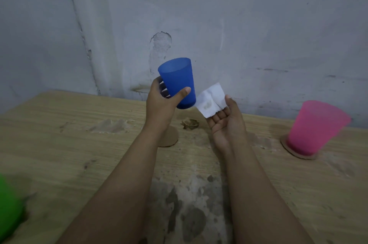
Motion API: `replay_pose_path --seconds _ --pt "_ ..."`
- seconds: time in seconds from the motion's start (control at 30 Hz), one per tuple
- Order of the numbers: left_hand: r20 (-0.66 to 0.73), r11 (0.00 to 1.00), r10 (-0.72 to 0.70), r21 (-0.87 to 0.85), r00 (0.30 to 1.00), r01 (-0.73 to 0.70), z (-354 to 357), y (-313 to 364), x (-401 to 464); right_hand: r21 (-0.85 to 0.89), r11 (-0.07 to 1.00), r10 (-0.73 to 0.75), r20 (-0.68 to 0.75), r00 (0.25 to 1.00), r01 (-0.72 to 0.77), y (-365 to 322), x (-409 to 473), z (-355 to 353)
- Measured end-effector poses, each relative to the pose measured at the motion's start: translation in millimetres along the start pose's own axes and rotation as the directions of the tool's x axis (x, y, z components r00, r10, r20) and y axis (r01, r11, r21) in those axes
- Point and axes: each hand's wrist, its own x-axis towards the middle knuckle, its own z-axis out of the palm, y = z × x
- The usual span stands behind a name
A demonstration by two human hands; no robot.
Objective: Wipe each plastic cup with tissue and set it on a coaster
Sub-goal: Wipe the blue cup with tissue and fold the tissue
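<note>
My left hand grips a blue plastic cup in the air above the table, upright and tilted a little, thumb across its front. To its right, my right hand is palm up with a stained white tissue lying over its fingers, the thumb against the tissue's right edge. Tissue and cup nearly meet near the cup's base. Below my left wrist lies a bare round cardboard coaster. A pink cup stands on another coaster at the right.
A green cup shows blurred at the lower left edge. The wooden table is worn, with dark stains near the front centre and a chipped patch behind the coaster. A grey wall rises close behind it.
</note>
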Motion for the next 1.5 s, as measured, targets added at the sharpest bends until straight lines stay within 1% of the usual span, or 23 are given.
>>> replay_pose_path --seconds 0.23,0.4,0.6,0.67,0.7,0.73,0.77,0.8,0.83,0.87,0.9,0.93,0.97,1.0,1.03,1.07,1.17,1.27,1.33,1.43,1.5 --pt "-0.085 0.99 -0.035 0.136 0.996 0.047 -29.3 -5.5 6.3 -0.182 0.983 -0.022 0.003 1.0 0.022 7.6 2.6 2.6" --pt "-0.032 0.973 -0.074 0.217 0.997 0.08 -34.6 -14.2 9.8 -0.275 0.961 -0.014 -0.026 1.0 0.007 11.2 7.0 -0.5" --pt "-0.015 0.958 -0.151 0.242 0.988 0.15 -36.0 -21.1 12.4 -0.298 0.954 -0.023 -0.039 0.999 0.01 10.8 9.8 -2.4" --pt "-0.031 0.94 -0.172 0.293 0.985 0.174 -33.8 -18.1 11.2 -0.298 0.955 -0.023 -0.042 0.999 0.01 9.5 9.9 -2.3" --pt "-0.058 0.929 -0.155 0.331 0.986 0.166 -30.6 -15.0 7.8 -0.298 0.954 -0.022 -0.04 0.999 0.009 8.6 9.5 -1.9" --pt "-0.096 0.922 -0.106 0.363 0.99 0.134 -26.1 -11.2 2.5 -0.298 0.955 -0.021 -0.04 0.999 0.008 7.6 8.9 -1.7" --pt "-0.137 0.919 -0.024 0.388 0.99 0.076 -20.9 -6.6 -4.1 -0.293 0.956 -0.022 -0.04 0.999 0.009 6.8 8.5 -1.6" --pt "-0.176 0.911 0.091 0.412 0.98 -0.01 -15.6 -2.3 -10.8 -0.279 0.96 -0.022 -0.042 0.999 0.01 5.7 7.9 -1.5" --pt "-0.197 0.888 0.223 0.446 0.955 -0.115 -10.7 1.1 -16.9 -0.26 0.966 -0.023 -0.047 0.999 0.01 5.0 7.5 -1.8" --pt "-0.185 0.849 0.341 0.483 0.921 -0.217 -5.4 4.8 -21.9 -0.242 0.97 -0.026 -0.05 0.998 0.013 3.7 6.7 -1.5" --pt "-0.135 0.805 0.424 0.508 0.896 -0.305 0.3 7.7 -25.3 -0.235 0.972 -0.031 -0.053 0.998 0.018 2.0 6.7 -2.1" --pt "-0.052 0.764 0.472 0.522 0.88 -0.379 6.3 11.9 -27.1 -0.236 0.971 -0.039 -0.057 0.998 0.024 -1.2 5.8 -2.1" --pt "0.04 0.735 0.488 0.519 0.872 -0.435 11.4 14.8 -28.5 -0.251 0.968 -0.044 -0.069 0.997 0.025 -2.9 5.5 -3.4" --pt "0.122 0.726 0.483 0.499 0.867 -0.474 17.6 17.7 -29.7 -0.274 0.961 -0.048 -0.078 0.996 0.025 -6.0 4.9 -5.0" --pt "0.182 0.737 0.464 0.463 0.867 -0.492 24.2 19.9 -31.1 -0.288 0.957 -0.05 -0.079 0.996 0.025 -9.3 5.5 -7.2" --pt "0.221 0.766 0.428 0.426 0.876 -0.481 28.6 20.1 -32.6 -0.296 0.955 -0.037 -0.069 0.997 0.015 -10.9 5.1 -8.6" --pt "0.273 0.855 0.278 0.367 0.921 -0.367 40.8 19.0 -34.9 -0.294 0.956 -0.008 -0.006 1.0 0.006 -20.9 3.1 -12.6" --pt "0.263 0.934 0.103 0.307 0.959 -0.184 44.4 18.2 -32.6 -0.322 0.947 0.001 0.039 0.999 0.011 -28.6 3.7 -13.7" --pt "0.246 0.965 -0.002 0.255 0.969 -0.063 43.3 18.4 -30.8 -0.368 0.93 -0.008 0.044 0.999 0.024 -30.4 1.2 -12.1" --pt "0.198 0.979 -0.091 0.199 0.976 0.051 36.7 16.0 -28.7 -0.434 0.9 -0.021 0.063 0.998 0.047 -28.5 1.4 -12.6" --pt "0.143 0.985 -0.111 0.148 0.983 0.09 32.3 12.9 -26.5 -0.489 0.867 -0.037 0.133 0.99 0.098 -29.3 2.5 -14.1"
